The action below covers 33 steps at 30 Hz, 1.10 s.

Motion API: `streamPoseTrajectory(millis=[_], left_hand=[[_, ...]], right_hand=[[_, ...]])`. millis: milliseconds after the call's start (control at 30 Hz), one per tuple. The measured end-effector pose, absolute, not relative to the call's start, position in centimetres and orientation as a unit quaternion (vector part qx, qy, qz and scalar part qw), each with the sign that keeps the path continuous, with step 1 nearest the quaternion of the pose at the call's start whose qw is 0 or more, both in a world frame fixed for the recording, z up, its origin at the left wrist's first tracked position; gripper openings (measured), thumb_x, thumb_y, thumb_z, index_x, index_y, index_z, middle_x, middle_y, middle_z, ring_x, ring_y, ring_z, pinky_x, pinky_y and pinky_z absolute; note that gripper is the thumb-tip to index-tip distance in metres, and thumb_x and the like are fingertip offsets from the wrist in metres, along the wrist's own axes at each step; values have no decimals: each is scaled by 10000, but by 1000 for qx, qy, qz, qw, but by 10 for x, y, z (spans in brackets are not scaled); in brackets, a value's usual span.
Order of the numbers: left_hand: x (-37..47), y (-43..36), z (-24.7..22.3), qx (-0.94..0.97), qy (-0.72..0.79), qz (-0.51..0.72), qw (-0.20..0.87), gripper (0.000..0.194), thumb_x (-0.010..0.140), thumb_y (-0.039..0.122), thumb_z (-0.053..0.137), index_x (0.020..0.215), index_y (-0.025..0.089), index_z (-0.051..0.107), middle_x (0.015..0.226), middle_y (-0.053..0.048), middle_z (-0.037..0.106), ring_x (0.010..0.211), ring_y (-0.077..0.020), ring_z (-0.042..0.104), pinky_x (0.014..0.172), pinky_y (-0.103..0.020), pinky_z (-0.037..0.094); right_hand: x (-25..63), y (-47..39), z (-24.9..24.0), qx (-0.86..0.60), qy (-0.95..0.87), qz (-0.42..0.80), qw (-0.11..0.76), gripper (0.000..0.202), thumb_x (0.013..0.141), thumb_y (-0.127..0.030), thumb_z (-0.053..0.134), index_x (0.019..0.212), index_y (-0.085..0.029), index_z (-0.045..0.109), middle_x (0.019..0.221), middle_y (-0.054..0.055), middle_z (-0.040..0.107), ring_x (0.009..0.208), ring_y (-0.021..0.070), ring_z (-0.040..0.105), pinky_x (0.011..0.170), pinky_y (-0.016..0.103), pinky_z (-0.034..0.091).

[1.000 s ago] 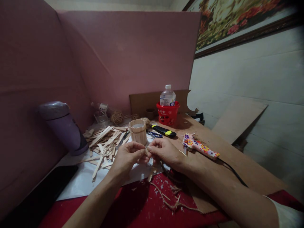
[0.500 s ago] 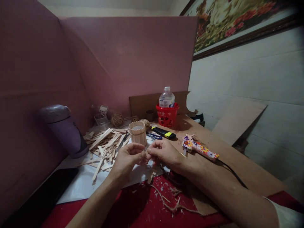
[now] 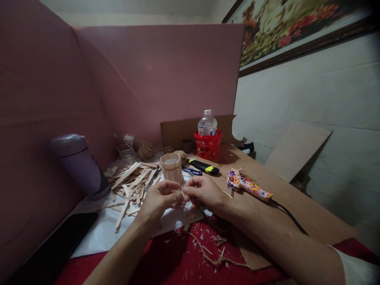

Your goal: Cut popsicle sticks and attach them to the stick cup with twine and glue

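Observation:
My left hand (image 3: 163, 198) and my right hand (image 3: 200, 192) meet fingertip to fingertip just in front of a small cup of wooden sticks (image 3: 172, 170). Both are closed in a pinch. Between the fingertips is something small and pale, too little to name. The stick cup stands upright with a scalloped rim and a band near its top. To the left of my left hand lies a loose pile of wooden craft sticks (image 3: 133, 184). Beyond my right hand are a black and yellow utility knife (image 3: 204, 166) and blue-handled scissors (image 3: 192, 171).
A flower-patterned glue gun (image 3: 247, 186) with a black cord lies at right on cardboard. Behind stands a red bucket (image 3: 208, 147) holding a plastic bottle (image 3: 207, 126). At left are a purple tumbler (image 3: 83, 168) and a black phone-like slab (image 3: 59, 241). Twine (image 3: 208, 257) and scraps lie on red cloth.
The fingertips of both hands have drawn slightly closer together over the small pale piece. The camera view has shifted a little; the objects on the table have not moved.

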State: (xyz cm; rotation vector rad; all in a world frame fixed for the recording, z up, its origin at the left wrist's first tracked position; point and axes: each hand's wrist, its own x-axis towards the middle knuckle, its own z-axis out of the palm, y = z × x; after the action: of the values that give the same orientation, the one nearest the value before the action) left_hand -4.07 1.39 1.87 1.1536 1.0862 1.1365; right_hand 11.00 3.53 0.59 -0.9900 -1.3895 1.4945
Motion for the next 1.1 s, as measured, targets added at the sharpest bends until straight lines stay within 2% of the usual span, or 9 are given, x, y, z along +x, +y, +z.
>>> streamPoseTrajectory(millis=[133, 300, 600, 833, 1100], left_hand=[[-42, 15, 18, 476, 469, 484, 564, 347, 531, 189, 798, 800, 107, 595, 622, -75, 711, 517, -140, 622, 521, -239, 454], [-42, 16, 16, 477, 473, 480, 564, 339, 543, 166, 778, 818, 103, 589, 623, -79, 711, 523, -141, 627, 507, -228, 453], [-41, 18, 14, 459, 467, 498, 569, 319, 533, 134, 782, 793, 100, 601, 566, -46, 692, 483, -126, 620, 477, -206, 449], [-45, 20, 10, 449, 462, 487, 589, 275, 557, 160, 795, 759, 88, 623, 632, -92, 717, 543, -157, 662, 554, -248, 519], [-41, 18, 13, 429, 466, 502, 589, 196, 583, 113, 755, 726, 88, 623, 613, -90, 703, 540, -173, 673, 536, -248, 539]], right_hand=[[110, 36, 4, -390, -551, 604, 424, 83, 699, -195, 612, 656, -158, 552, 547, -24, 632, 361, 57, 486, 375, 183, 404], [110, 35, 5, -400, -559, 591, 422, 77, 689, -182, 621, 651, -155, 560, 534, -29, 630, 349, 59, 477, 364, 182, 396], [109, 35, 4, -404, -563, 586, 421, 96, 743, -170, 587, 650, -152, 565, 546, -25, 618, 361, 55, 466, 363, 177, 386], [108, 35, 5, -411, -563, 577, 426, 117, 770, -168, 577, 655, -159, 558, 512, -48, 580, 364, 61, 476, 363, 177, 389], [107, 35, 5, -424, -568, 562, 426, 123, 773, -155, 563, 653, -167, 539, 512, -52, 576, 349, 61, 472, 343, 172, 384]])
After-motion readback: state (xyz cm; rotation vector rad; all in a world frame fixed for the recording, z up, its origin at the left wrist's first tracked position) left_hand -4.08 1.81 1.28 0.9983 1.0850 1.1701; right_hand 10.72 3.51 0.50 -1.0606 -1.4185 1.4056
